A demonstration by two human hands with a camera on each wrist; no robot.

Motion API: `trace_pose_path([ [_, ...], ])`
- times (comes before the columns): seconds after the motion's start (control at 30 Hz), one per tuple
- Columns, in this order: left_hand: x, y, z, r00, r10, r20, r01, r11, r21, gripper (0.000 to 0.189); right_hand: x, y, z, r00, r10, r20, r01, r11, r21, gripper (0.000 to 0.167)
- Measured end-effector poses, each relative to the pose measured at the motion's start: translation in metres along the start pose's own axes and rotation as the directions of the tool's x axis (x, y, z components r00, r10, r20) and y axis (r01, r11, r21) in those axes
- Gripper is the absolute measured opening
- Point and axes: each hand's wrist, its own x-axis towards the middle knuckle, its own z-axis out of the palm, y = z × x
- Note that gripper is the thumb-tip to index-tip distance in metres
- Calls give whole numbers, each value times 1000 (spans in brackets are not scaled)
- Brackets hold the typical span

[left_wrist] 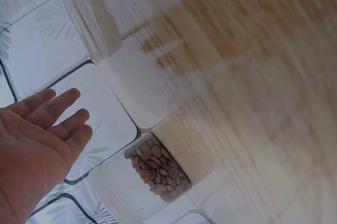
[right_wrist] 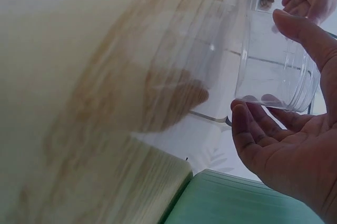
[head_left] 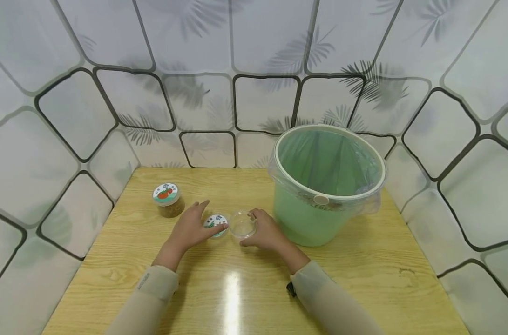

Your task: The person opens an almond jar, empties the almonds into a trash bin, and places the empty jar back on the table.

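My right hand (head_left: pixel 265 231) grips a clear empty plastic jar (head_left: pixel 242 225) standing on the table. In the right wrist view, the thumb lies on one side of the jar (right_wrist: pixel 271 61) and the fingers curl round the other. Just left of it a screw lid (head_left: pixel 212 222) with a printed label lies on the wood, label up. My left hand (head_left: pixel 189 226) hovers beside this lid with its thumb over it in the head view. The left wrist view shows that hand (left_wrist: pixel 39 140) with spread, nearly straight fingers, holding nothing.
A lidded jar (head_left: pixel 171 208) of brown almond-like kernels (left_wrist: pixel 158 166) stands at the left, a red fruit on its label. At the right a large green bin (head_left: pixel 308 223) with a clear liner rises close to my right hand. Patterned cloth walls (head_left: pixel 262 102) surround the wooden table (head_left: pixel 203 288).
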Motion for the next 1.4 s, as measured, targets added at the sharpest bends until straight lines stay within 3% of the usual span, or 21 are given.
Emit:
trace_pose_path([
  [0.47, -2, -1, 1, 1000, -11, 15, 12, 1000, -24, 116, 2, 2, 4, 1000, 29, -10, -30, 999, -40, 91],
  [0.93, -4, 1, -4, 1000, 5, 6, -5, 999, -40, 104, 1, -4, 3, 999, 52, -12, -52, 998, -47, 102],
  [1.13, -4, -2, -4, 1000, 1, 4, -1, 999, -45, 108, 1, -9, 1, 998, 65, -3, -65, 996, -54, 105],
  [1.4, -6, -1, -7, 1000, -9, 11, 10, 999, -37, 110, 0, -17, -1, 999, 36, -9, -37, 995, -98, 102],
])
